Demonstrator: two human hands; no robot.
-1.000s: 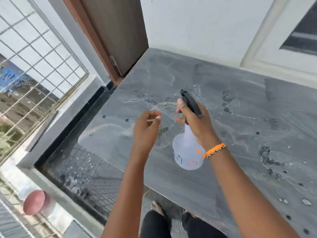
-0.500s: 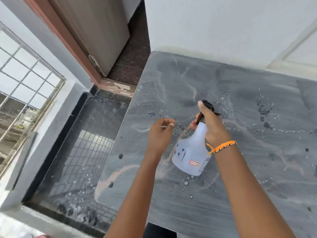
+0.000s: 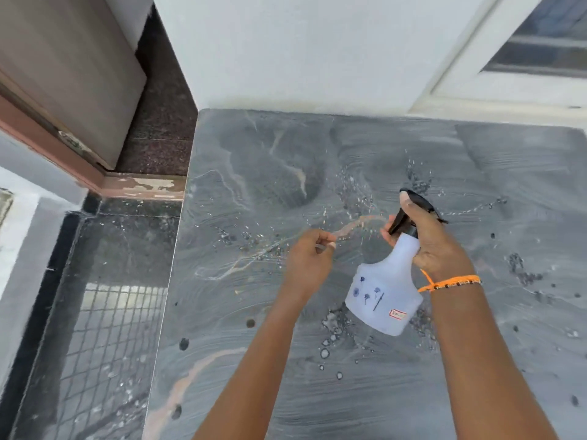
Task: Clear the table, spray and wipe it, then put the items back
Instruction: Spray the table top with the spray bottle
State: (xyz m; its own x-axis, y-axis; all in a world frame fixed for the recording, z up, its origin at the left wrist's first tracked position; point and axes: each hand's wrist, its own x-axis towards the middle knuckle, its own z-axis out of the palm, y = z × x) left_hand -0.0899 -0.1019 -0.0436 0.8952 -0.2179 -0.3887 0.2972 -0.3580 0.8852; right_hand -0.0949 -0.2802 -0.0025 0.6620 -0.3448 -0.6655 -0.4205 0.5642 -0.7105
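From the head camera we see our right hand grasping the translucent white plastic spray bottle around its neck, fingers curled about the black trigger head, the thumb lying along the top of it. An orange braided band circles that wrist. Our left hand hangs just to the left of the nozzle, apart from the bottle, its fingers curled in with thumb and forefinger pinched together; something thin and pale seems to sit between them, but we cannot tell what it is.

The bottle is tilted, its base lower and toward us, held above the grey veined stone table top, between our two forearms. Water droplets and splashes speckle the slab under and around the bottle.

On the bottle's side we see blue ink marks and a small white label with red edging; its writing is too small to read.

To the left lie a dark wet floor and a brown door frame; a white wall stands behind the table.
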